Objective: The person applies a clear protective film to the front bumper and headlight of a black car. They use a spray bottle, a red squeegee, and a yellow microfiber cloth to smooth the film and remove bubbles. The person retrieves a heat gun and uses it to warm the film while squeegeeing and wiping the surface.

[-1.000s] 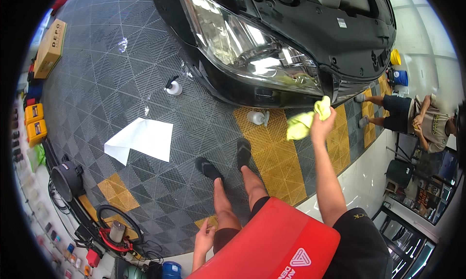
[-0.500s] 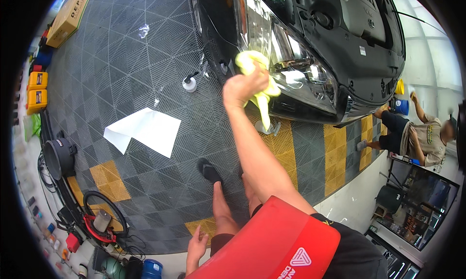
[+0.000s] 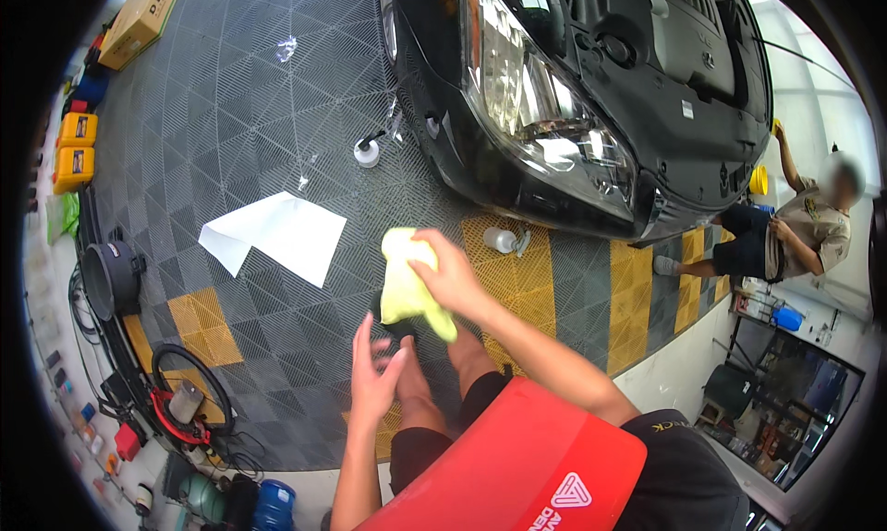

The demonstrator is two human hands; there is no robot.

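A crumpled yellow-green cloth (image 3: pixel 407 277) hangs from my right hand (image 3: pixel 448 277), whose fingers close round its upper right side. Below and left of the cloth, my left hand (image 3: pixel 374 365) is raised with its fingers apart and nothing in it. Both hands are in front of my legs, away from the black car. The car's clear headlight (image 3: pixel 550 110) is beyond them at the upper right, with bright reflections on its lens. A red panel (image 3: pixel 517 457) with a white mark covers part of my body at the bottom.
A white sheet (image 3: pixel 277 235) lies folded on the grey and yellow tiled floor. Two spray bottles, one white with a black top (image 3: pixel 367 152) and one clear (image 3: pixel 500 240), are near the bumper. A hose reel (image 3: pixel 189 402) lies at the left. Another person (image 3: pixel 799 226) stands at the far right.
My right hand has drawn the cloth off the headlight and down toward my body. My left hand has risen from the bottom edge toward the cloth.
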